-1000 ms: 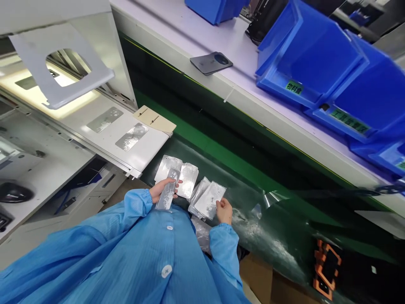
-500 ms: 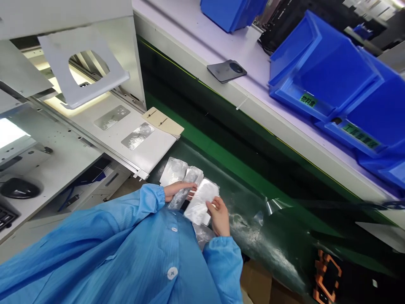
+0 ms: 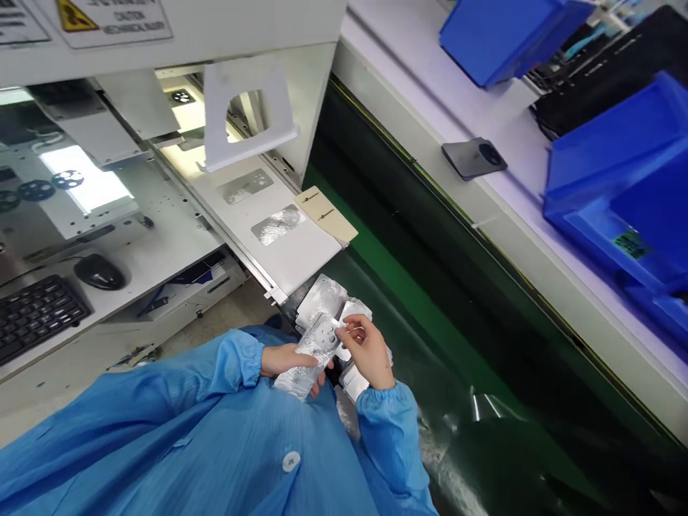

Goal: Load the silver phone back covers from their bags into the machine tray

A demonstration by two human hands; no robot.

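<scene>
My left hand (image 3: 287,360) grips a silvery, film-wrapped plate (image 3: 312,355) with round cut-outs, held close to my chest. My right hand (image 3: 366,350) is closed in a pinch on the plate's upper end, fingertips at the film near the holes. Both sleeves are blue. Several more wrapped plates (image 3: 324,297) lie just beyond my hands on the dark green belt (image 3: 462,358). Two similar plates (image 3: 278,224) rest on the white machine tray (image 3: 301,261) to the upper left.
A beige card (image 3: 327,213) sits at the tray's far corner. A keyboard (image 3: 32,315) and mouse (image 3: 100,271) lie at left. Blue bins (image 3: 618,179) and a dark grey plate (image 3: 474,158) stand on the pale shelf across the belt. Loose clear film (image 3: 484,405) lies on the belt.
My right hand let go of the wrapped stack it held and came over to pinch the plate in my left hand. My head turned left, bringing the keyboard into view.
</scene>
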